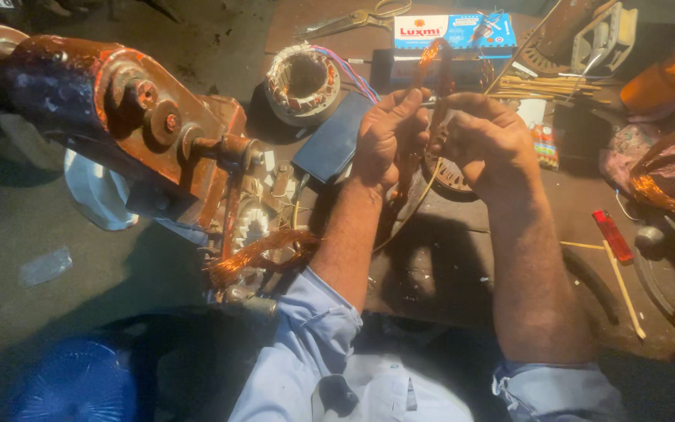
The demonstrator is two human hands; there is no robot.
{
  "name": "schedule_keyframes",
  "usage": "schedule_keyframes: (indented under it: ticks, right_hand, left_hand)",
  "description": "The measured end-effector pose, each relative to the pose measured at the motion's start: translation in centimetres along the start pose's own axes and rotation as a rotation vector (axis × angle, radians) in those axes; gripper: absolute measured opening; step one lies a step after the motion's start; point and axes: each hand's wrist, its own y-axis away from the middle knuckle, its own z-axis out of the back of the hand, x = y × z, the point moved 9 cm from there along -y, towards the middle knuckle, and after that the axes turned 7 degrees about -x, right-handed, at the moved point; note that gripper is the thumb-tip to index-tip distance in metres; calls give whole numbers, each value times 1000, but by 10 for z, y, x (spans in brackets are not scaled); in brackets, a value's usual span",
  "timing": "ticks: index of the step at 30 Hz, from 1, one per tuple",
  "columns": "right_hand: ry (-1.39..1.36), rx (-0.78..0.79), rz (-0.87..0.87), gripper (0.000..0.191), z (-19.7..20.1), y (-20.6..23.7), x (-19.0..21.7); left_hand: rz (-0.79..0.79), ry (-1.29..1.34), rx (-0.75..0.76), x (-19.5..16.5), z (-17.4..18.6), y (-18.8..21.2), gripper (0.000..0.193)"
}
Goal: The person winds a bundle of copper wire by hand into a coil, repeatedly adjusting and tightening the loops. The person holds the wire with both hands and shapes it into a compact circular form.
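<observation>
Seen from above, a person in pale blue rolled-up sleeves works at a dark, cluttered desk (447,266). Both bare hands are raised close together over the middle of the desk. The left hand (384,141) has its fingers closed, pinching a loop of copper wire coil (435,70) that rises between the two hands and glints orange at its top. The right hand (490,144) is curled around the same coil from the other side, its fingers closed on the wire. A thin strand of wire trails down from the hands toward the person's lap.

Just beneath the hands, partly hidden by them, lies a round metal stator (451,176) with slotted edges. Beyond the left hand sits a second stator (302,82), ring-shaped, with red and blue leads running off to the right. A flat dark case (333,141) lies beside the left wrist. At the far edge are scissors (353,19) and a blue and white carton (455,31).

To the left, a rusty, reddish winding machine (166,133) with small pulleys juts over the desk edge, a tangle of copper wire (259,254) below it. To the right lie a red-handled tool (612,236) and thin wooden sticks (623,289).
</observation>
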Motion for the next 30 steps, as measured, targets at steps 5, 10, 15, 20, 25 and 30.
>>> schedule_keyframes:
  ticks: [5,10,15,20,25,30]
  right_hand:
    - [20,141,125,25,-8,0,9]
    - [150,18,122,27,5,-4,3]
    - [309,-27,211,24,5,-1,7]
    - [407,-67,248,17,9,-3,9]
    - [15,76,228,11,6,-1,23]
    - [5,20,227,10,15,-2,30]
  left_hand:
    - [-27,-27,62,-2,-4,1,24]
    - [-28,-53,194,2,-17,10,24]
    - [-63,-208,206,1,-22,17,24]
    - [-47,-185,191,4,-19,16,25]
    - [-59,-142,87,2,-7,2,26]
    - [-83,-159,119,-5,-11,1,28]
